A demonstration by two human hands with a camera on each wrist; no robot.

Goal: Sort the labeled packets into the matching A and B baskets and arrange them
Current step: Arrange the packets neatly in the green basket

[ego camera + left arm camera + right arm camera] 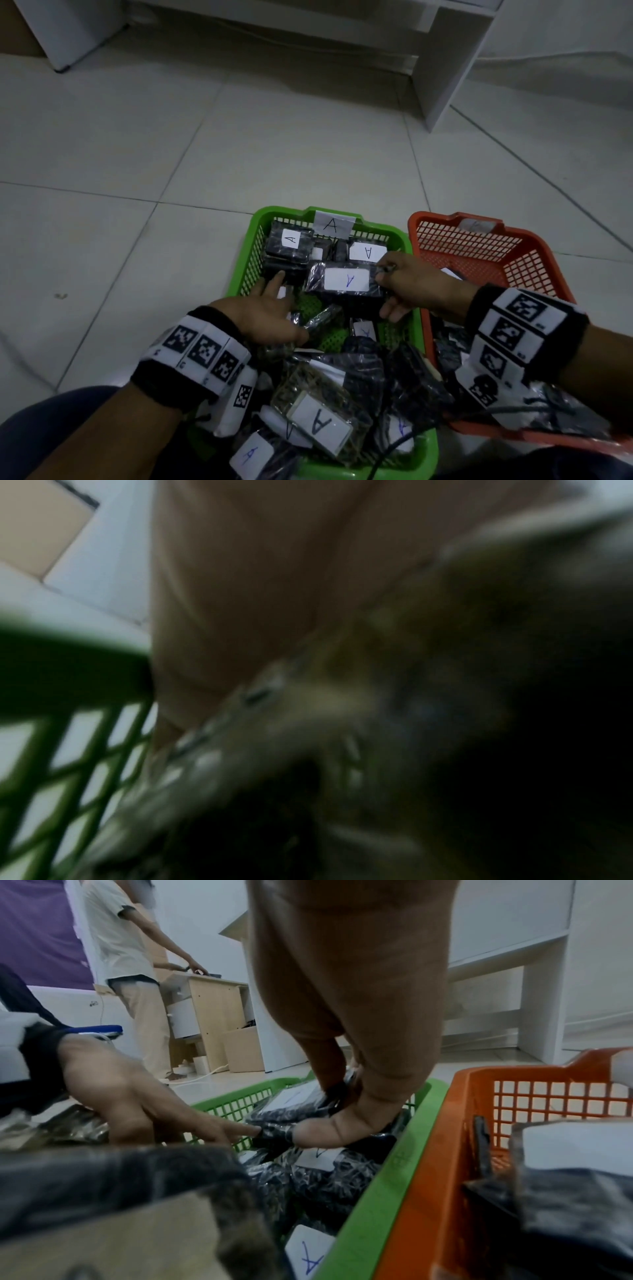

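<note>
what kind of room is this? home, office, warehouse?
Probably an office or workroom, with the sorting done on the tiled floor. White shelving stands along the wall, and the right wrist view shows a small wooden desk with another person standing at it.

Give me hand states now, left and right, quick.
Left hand: open, fingers stretched out flat among the packets in the green basket, gripping nothing.
Right hand: closed, pinching the edge of a packet labeled A over the green basket.
</note>
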